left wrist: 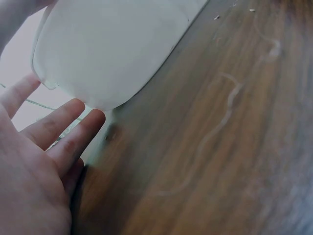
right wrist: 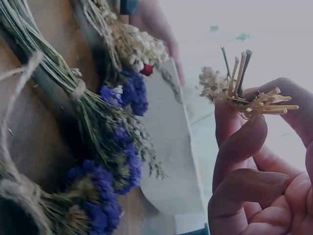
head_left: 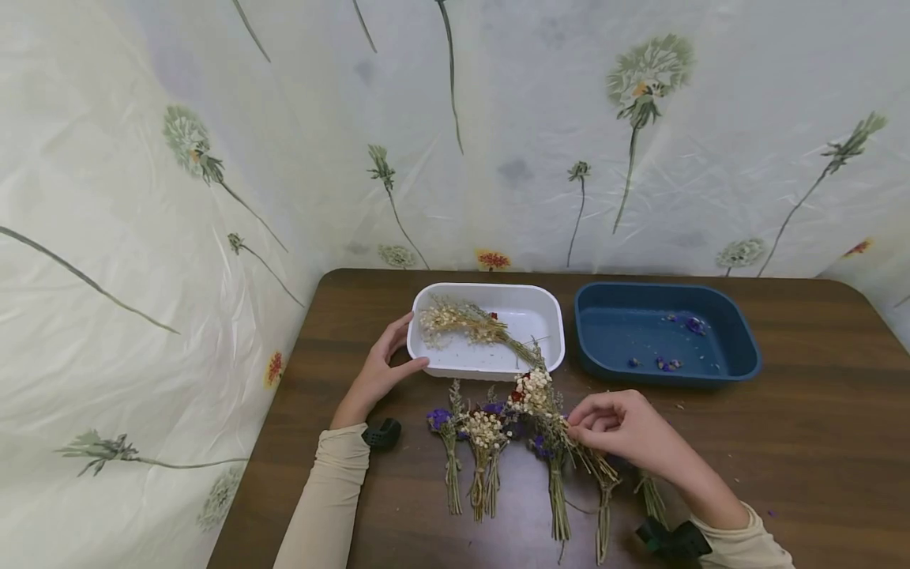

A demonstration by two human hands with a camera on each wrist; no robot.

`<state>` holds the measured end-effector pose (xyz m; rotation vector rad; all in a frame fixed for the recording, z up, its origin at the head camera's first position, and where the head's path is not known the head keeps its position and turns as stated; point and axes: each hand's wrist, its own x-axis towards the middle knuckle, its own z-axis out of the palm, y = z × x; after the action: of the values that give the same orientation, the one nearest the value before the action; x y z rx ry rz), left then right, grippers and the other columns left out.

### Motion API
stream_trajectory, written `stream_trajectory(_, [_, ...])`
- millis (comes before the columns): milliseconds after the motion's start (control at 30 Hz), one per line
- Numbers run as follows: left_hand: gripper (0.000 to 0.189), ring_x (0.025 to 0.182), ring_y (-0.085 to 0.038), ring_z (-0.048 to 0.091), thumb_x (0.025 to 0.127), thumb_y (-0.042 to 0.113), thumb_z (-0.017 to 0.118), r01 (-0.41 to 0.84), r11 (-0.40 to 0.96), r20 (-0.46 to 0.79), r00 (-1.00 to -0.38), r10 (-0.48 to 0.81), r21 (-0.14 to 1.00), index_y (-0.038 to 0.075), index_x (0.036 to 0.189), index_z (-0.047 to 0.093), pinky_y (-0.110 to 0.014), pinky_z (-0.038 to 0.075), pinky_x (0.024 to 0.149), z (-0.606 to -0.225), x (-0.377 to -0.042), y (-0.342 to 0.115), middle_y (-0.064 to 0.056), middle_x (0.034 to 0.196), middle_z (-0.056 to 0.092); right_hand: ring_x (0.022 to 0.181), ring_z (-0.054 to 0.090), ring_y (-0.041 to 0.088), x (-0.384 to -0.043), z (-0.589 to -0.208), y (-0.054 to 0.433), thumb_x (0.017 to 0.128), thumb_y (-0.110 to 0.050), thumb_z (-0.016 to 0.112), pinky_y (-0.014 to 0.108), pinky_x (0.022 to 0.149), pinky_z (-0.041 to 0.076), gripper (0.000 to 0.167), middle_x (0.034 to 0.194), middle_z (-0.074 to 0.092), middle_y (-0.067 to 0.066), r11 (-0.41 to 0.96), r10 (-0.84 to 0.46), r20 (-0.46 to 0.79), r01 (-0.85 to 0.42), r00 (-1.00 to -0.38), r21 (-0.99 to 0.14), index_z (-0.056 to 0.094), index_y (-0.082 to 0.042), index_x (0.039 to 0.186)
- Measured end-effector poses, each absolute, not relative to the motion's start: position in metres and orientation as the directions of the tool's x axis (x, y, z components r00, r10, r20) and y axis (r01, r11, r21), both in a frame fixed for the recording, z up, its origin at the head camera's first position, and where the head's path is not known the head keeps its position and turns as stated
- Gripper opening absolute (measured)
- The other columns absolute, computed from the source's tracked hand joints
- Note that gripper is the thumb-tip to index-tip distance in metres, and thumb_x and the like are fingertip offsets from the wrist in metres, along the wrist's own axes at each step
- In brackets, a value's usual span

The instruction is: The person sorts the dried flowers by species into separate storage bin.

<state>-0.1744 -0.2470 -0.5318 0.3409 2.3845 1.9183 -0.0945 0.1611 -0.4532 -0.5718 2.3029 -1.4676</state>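
Observation:
My left hand [head_left: 375,373] rests against the left end of the white tray [head_left: 529,320], thumb at the front rim and fairly straight fingers along its side. In the tray lies a bunch of cream dried flowers [head_left: 458,320], stems toward the front right corner. Just in front of the tray, my right hand [head_left: 629,433] pinches a dried flower bunch [right wrist: 266,105] by its stems between thumb and fingertips. Cut stem ends face the right wrist camera. Cream and red blooms [head_left: 532,393] overlap the tray's front right corner in the head view.
Several tied bunches, including a purple one [head_left: 442,427] and a cream one [head_left: 486,433], lie on the brown table [head_left: 803,411] before the tray. A blue tray [head_left: 661,378] on the right holds loose purple petals. A patterned sheet [head_left: 526,197] hangs behind.

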Motion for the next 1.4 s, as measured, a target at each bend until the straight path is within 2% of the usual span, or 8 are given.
stream_trajectory(233, [0.081, 0.146, -0.037, 0.045, 0.093, 0.008, 0.077, 0.136, 0.200, 0.093, -0.973, 0.211, 0.970, 0.026, 0.161, 0.036, -0.061, 0.027, 0.124, -0.533, -0.174, -0.249, -0.013, 0.160, 0.047, 0.065, 0.070, 0.011, -0.102, -0.452, 0.162, 0.094, -0.013, 0.075, 0.035, 0.058, 0.059, 0.006, 0.083, 0.076, 0.001, 0.402, -0.503, -0.079, -0.152, -0.861, -0.903, 0.077, -0.009, 0.098])
stream_trajectory(500, [0.080, 0.147, -0.038, 0.045, 0.093, 0.008, 0.076, 0.135, 0.199, 0.092, -0.972, 0.215, 0.971, 0.025, 0.161, 0.036, -0.062, 0.027, 0.123, -0.533, -0.174, -0.249, -0.014, 0.160, 0.046, 0.071, 0.072, 0.011, -0.116, -0.446, 0.166, 0.096, -0.014, 0.073, 0.032, 0.062, 0.059, 0.009, 0.088, 0.077, 0.003, 0.387, -0.543, -0.056, -0.190, -0.838, -0.902, 0.077, -0.008, 0.102])
stream_trajectory(767, [0.082, 0.147, -0.037, 0.044, 0.093, 0.010, 0.077, 0.133, 0.208, 0.087, -0.972, 0.216, 0.969, 0.028, 0.161, 0.035, -0.062, 0.027, 0.123, -0.531, -0.174, -0.248, -0.013, 0.161, 0.046, 0.062, 0.066, 0.013, -0.135, -0.441, 0.164, 0.098, -0.015, 0.072, 0.037, 0.058, 0.057, 0.010, 0.086, 0.078, 0.001, 0.383, -0.604, -0.054, -0.231, -0.795, -0.895, 0.077, -0.012, 0.105])
stream_trajectory(1033, [0.082, 0.147, -0.036, 0.045, 0.093, 0.011, 0.077, 0.141, 0.206, 0.095, -0.972, 0.216, 0.968, 0.026, 0.161, 0.035, -0.060, 0.028, 0.123, -0.531, -0.174, -0.248, -0.013, 0.161, 0.046, 0.061, 0.066, 0.017, -0.161, -0.431, 0.155, 0.097, -0.016, 0.073, 0.036, 0.057, 0.056, 0.013, 0.084, 0.078, 0.004, 0.401, -0.624, -0.069, -0.242, -0.779, -0.883, 0.079, -0.008, 0.105])
stream_trajectory(1233, [0.081, 0.148, -0.035, 0.044, 0.093, 0.013, 0.078, 0.140, 0.205, 0.094, -0.971, 0.218, 0.969, 0.029, 0.161, 0.036, -0.060, 0.028, 0.123, -0.530, -0.173, -0.248, -0.011, 0.161, 0.046, 0.060, 0.064, 0.014, -0.182, -0.424, 0.149, 0.097, -0.013, 0.072, 0.035, 0.058, 0.055, 0.013, 0.078, 0.076, 0.013, 0.393, -0.656, -0.051, -0.283, -0.753, -0.875, 0.079, -0.007, 0.106])
stream_trajectory(1400, [0.082, 0.148, -0.035, 0.044, 0.093, 0.012, 0.078, 0.145, 0.203, 0.099, -0.971, 0.219, 0.968, 0.027, 0.161, 0.036, -0.060, 0.029, 0.123, -0.529, -0.173, -0.247, -0.012, 0.161, 0.046, 0.064, 0.065, 0.014, -0.201, -0.421, 0.142, 0.097, -0.013, 0.072, 0.032, 0.062, 0.055, 0.014, 0.084, 0.078, 0.012, 0.403, -0.675, -0.029, -0.335, -0.737, -0.852, 0.079, -0.005, 0.107])
